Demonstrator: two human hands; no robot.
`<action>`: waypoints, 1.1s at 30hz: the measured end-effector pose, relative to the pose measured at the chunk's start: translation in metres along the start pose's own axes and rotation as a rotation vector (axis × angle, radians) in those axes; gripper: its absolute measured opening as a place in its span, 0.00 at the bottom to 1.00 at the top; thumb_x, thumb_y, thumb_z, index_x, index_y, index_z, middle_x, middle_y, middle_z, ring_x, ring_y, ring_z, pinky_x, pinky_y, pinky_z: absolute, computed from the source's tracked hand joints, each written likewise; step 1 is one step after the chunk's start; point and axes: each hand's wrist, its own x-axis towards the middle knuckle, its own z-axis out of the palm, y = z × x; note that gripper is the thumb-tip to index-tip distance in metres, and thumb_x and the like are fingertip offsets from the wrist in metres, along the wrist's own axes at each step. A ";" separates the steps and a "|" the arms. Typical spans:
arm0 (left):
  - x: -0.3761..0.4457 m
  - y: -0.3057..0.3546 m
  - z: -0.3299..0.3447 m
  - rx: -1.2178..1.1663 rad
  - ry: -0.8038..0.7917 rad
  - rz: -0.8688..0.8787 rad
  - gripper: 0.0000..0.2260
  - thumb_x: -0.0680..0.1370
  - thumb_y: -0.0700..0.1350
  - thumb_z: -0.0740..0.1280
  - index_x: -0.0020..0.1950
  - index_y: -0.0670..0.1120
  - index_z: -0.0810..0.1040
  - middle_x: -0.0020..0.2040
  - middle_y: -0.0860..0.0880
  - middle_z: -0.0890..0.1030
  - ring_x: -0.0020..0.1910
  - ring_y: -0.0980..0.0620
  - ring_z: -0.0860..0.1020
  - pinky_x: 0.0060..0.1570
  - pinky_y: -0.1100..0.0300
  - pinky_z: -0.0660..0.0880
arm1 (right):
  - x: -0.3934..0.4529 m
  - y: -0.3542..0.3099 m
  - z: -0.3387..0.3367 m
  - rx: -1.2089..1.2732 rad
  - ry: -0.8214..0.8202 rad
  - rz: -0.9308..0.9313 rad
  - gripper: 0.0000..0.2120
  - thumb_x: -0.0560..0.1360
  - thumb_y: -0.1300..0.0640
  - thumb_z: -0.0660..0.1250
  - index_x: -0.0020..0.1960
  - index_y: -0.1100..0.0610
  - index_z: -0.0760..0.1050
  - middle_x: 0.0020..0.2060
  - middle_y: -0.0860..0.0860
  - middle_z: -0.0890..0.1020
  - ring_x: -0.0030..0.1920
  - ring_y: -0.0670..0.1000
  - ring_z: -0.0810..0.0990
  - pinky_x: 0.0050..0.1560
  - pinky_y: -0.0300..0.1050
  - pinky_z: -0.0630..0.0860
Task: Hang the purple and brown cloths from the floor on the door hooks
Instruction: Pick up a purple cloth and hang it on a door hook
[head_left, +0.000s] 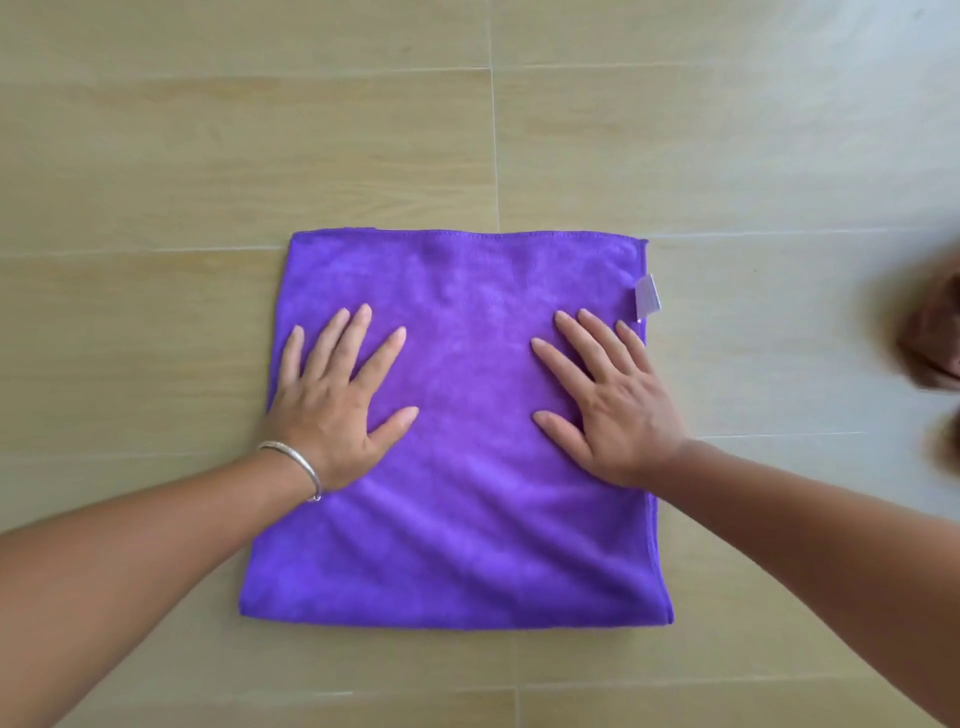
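A purple cloth (462, 519) lies folded flat as a square on the floor in the middle of the head view, with a small grey label (648, 302) at its right edge. My left hand (340, 400) presses flat on its left part, fingers spread, a silver bracelet on the wrist. My right hand (605, 400) presses flat on its right part, fingers straight. A blurred brown cloth (932, 338) shows at the right edge of the view, cut off by the frame. No door or hooks are in view.
The floor (208, 156) is made of light wood-look tiles with pale grout lines, brighter towards the upper right. Bare tiles surround the purple cloth on every side.
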 end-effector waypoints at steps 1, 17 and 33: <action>0.011 -0.006 0.000 0.009 0.013 0.012 0.33 0.75 0.68 0.49 0.78 0.56 0.52 0.79 0.46 0.53 0.77 0.46 0.51 0.73 0.40 0.48 | 0.012 0.006 -0.002 -0.007 0.003 -0.011 0.32 0.77 0.35 0.52 0.76 0.49 0.60 0.77 0.53 0.59 0.77 0.56 0.54 0.75 0.58 0.51; -0.038 -0.021 -0.020 0.059 -0.053 0.222 0.33 0.75 0.68 0.49 0.77 0.54 0.58 0.78 0.43 0.57 0.76 0.44 0.57 0.70 0.37 0.59 | -0.004 -0.026 0.001 0.024 0.012 -0.326 0.29 0.78 0.39 0.56 0.76 0.50 0.61 0.76 0.56 0.60 0.76 0.57 0.56 0.74 0.60 0.54; -0.087 -0.048 -0.025 -0.070 0.236 0.538 0.17 0.82 0.49 0.57 0.55 0.46 0.84 0.59 0.49 0.81 0.59 0.50 0.80 0.59 0.51 0.75 | -0.062 0.010 0.001 -0.130 0.096 -0.450 0.22 0.79 0.45 0.61 0.69 0.54 0.73 0.70 0.54 0.71 0.70 0.57 0.70 0.67 0.62 0.67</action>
